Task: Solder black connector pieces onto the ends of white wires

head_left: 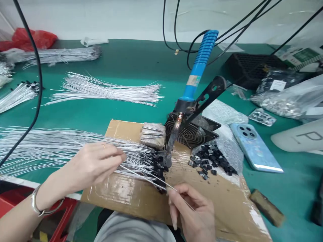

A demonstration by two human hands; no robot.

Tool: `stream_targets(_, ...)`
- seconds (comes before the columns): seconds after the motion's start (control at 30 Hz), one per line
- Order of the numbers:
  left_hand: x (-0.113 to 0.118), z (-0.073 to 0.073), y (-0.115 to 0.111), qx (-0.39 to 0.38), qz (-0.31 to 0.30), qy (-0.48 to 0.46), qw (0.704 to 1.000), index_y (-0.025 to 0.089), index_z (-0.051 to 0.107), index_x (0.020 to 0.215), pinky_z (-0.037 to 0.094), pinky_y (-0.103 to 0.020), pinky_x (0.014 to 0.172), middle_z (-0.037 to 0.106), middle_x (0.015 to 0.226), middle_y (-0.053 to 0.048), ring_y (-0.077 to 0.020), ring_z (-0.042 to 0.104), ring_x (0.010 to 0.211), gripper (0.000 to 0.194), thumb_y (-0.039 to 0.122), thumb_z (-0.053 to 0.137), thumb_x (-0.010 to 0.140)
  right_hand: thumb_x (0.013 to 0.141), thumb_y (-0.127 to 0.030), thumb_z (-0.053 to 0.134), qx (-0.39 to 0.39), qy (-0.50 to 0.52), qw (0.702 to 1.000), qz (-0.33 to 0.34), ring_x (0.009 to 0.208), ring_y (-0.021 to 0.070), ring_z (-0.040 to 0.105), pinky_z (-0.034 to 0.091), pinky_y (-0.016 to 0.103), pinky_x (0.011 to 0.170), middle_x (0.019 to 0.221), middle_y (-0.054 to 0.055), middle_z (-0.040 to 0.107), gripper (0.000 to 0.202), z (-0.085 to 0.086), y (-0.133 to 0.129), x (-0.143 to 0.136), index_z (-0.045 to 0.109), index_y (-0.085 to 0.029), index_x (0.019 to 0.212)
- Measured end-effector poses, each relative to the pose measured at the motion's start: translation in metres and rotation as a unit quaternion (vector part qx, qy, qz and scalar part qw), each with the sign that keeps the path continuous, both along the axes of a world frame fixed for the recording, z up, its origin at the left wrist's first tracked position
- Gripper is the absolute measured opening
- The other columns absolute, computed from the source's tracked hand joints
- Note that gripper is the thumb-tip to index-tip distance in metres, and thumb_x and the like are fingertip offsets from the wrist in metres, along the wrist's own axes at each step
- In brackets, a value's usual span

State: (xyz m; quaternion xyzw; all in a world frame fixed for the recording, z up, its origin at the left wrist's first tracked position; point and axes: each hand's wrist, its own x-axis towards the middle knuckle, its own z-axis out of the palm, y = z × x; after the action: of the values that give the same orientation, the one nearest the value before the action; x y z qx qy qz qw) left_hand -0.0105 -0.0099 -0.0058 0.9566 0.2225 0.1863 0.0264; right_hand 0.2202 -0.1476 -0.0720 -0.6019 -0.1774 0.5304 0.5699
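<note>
My left hand (101,161), with a bracelet at the wrist, is closed over a spread bundle of white wires (75,143). Its fingertips pinch one white wire that runs toward my right hand. Small black pieces (157,168) sit at the bundle's right ends. My right hand (188,208) pinches a thin silvery wire (185,202) between thumb and forefinger, just in front of those black pieces. Above them a blue-handled soldering iron (200,64) is fixed on a black bracket, its tip pointing down beside the wire ends.
Cardboard (212,205) lies under the work. Loose black pieces (212,158) are heaped on bubble wrap, beside a blue phone (256,146). A fan (191,131) stands behind the iron. Another wire bundle (108,90) lies behind. A black cable (37,67) hangs at left.
</note>
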Motion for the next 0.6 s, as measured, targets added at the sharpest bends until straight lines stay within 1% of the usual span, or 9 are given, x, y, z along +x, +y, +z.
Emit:
stream_targets(0.1, -0.002, -0.003, -0.003, 0.069, -0.054, 0.031, 0.996, 0.013, 0.069, 0.101, 0.053, -0.030, 0.066, 0.077, 0.094, -0.010, -0.0179, 0.069, 0.072, 0.017, 0.005, 0.054, 0.097, 0.072, -0.048, 0.086, -0.001, 0.010, 1.000, -0.006, 0.031, 0.0031, 0.039, 0.028, 0.015, 0.038, 0.037, -0.005, 0.049, 0.041, -0.003, 0.000, 0.004, 0.064, -0.017, 0.059)
stream_targets(0.17, -0.003, -0.006, -0.004, 0.101, -0.060, 0.026, 0.993, 0.013, 0.069, 0.099, 0.053, -0.031, 0.068, 0.076, 0.095, -0.011, -0.0179, 0.068, 0.074, 0.017, 0.002, 0.056, 0.095, 0.072, -0.048, 0.087, 0.001, 0.003, 1.000, -0.008, 0.032, 0.0033, 0.040, 0.028, 0.015, 0.039, 0.038, -0.004, 0.051, 0.040, -0.004, 0.000, 0.006, 0.065, -0.017, 0.060)
stream_targets(0.3, -0.007, -0.016, -0.003, 0.157, -0.072, 0.018, 0.985, 0.012, 0.071, 0.100, 0.054, -0.033, 0.078, 0.076, 0.096, -0.012, -0.0199, 0.069, 0.083, 0.019, -0.001, 0.059, 0.093, 0.074, -0.047, 0.086, 0.008, -0.005, 1.000, -0.004, 0.034, 0.0032, 0.042, 0.028, 0.016, 0.041, 0.041, -0.005, 0.052, 0.039, -0.003, 0.000, 0.009, 0.064, -0.017, 0.062)
stream_targets(0.37, -0.007, -0.018, -0.004, 0.154, -0.071, 0.024, 0.985, 0.011, 0.070, 0.101, 0.055, -0.035, 0.080, 0.076, 0.097, -0.013, -0.0215, 0.069, 0.085, 0.019, -0.001, 0.060, 0.090, 0.077, -0.046, 0.084, 0.018, -0.011, 1.000, 0.005, 0.036, 0.0029, 0.043, 0.028, 0.016, 0.041, 0.045, -0.006, 0.050, 0.038, -0.003, 0.000, 0.009, 0.063, -0.017, 0.064)
stream_targets(0.4, -0.006, -0.018, -0.007, 0.133, -0.060, 0.019, 0.989, 0.010, 0.070, 0.103, 0.055, -0.036, 0.080, 0.076, 0.098, -0.013, -0.0223, 0.069, 0.086, 0.020, -0.001, 0.061, 0.089, 0.079, -0.045, 0.082, 0.025, -0.022, 0.999, 0.011, 0.036, 0.0028, 0.043, 0.028, 0.016, 0.041, 0.048, -0.006, 0.050, 0.036, -0.003, 0.000, 0.009, 0.063, -0.017, 0.066)
stream_targets(0.43, -0.002, -0.018, -0.010, 0.096, -0.043, 0.004, 0.994, 0.010, 0.069, 0.105, 0.055, -0.037, 0.080, 0.076, 0.100, -0.013, -0.0231, 0.069, 0.087, 0.022, 0.000, 0.061, 0.087, 0.082, -0.044, 0.080, 0.033, -0.041, 0.998, 0.018, 0.037, 0.0030, 0.043, 0.028, 0.017, 0.041, 0.052, -0.006, 0.049, 0.034, -0.002, 0.000, 0.009, 0.063, -0.018, 0.067)
stream_targets(0.5, 0.010, -0.015, -0.023, -0.003, -0.007, -0.055, 0.998, 0.010, 0.066, 0.112, 0.055, -0.040, 0.084, 0.075, 0.104, -0.013, -0.0242, 0.068, 0.093, 0.031, 0.001, 0.060, 0.084, 0.086, -0.038, 0.076, 0.066, -0.113, 0.991, 0.037, 0.042, 0.0048, 0.044, 0.031, 0.019, 0.043, 0.057, -0.005, 0.050, 0.030, -0.001, 0.000, 0.008, 0.064, -0.019, 0.068)
stream_targets(0.57, 0.028, -0.013, -0.039, -0.092, 0.001, -0.111, 0.990, 0.010, 0.063, 0.120, 0.053, -0.041, 0.091, 0.073, 0.109, -0.013, -0.0249, 0.066, 0.102, 0.040, 0.001, 0.058, 0.081, 0.090, -0.030, 0.071, 0.124, -0.206, 0.969, 0.062, 0.050, 0.0076, 0.047, 0.033, 0.021, 0.047, 0.062, -0.003, 0.053, 0.024, 0.001, 0.000, 0.006, 0.065, -0.020, 0.069)
stream_targets(0.6, 0.038, -0.013, -0.047, -0.125, 0.005, -0.109, 0.986, 0.010, 0.061, 0.123, 0.052, -0.041, 0.095, 0.072, 0.112, -0.013, -0.0248, 0.065, 0.106, 0.043, 0.001, 0.058, 0.082, 0.092, -0.026, 0.068, 0.157, -0.243, 0.955, 0.073, 0.054, 0.0088, 0.049, 0.035, 0.022, 0.050, 0.064, -0.002, 0.056, 0.022, 0.002, 0.000, 0.005, 0.066, -0.021, 0.071)
